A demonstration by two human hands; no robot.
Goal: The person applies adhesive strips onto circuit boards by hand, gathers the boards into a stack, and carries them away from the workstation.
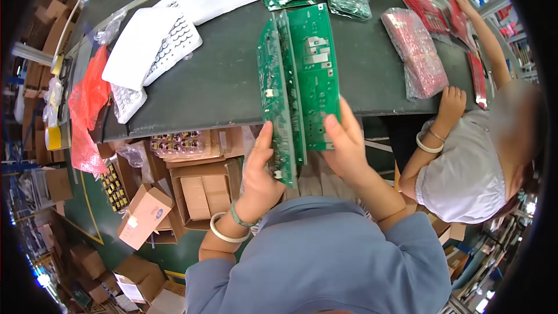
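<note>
Pointing lengthwise over the table (224, 75) — green circuit boards (317, 90)

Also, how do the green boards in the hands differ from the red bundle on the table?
The green boards are bare; the red bundle is in clear wrap. The green boards are held, spread apart, between left hand and right hand; the red bundle lies on the table. Both are oblong.

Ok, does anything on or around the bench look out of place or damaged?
The red plastic droops over the near left corner of the bench, so it might snag. The green boards between left hand and right hand are splayed, not squared up. No damage is evident.
</note>
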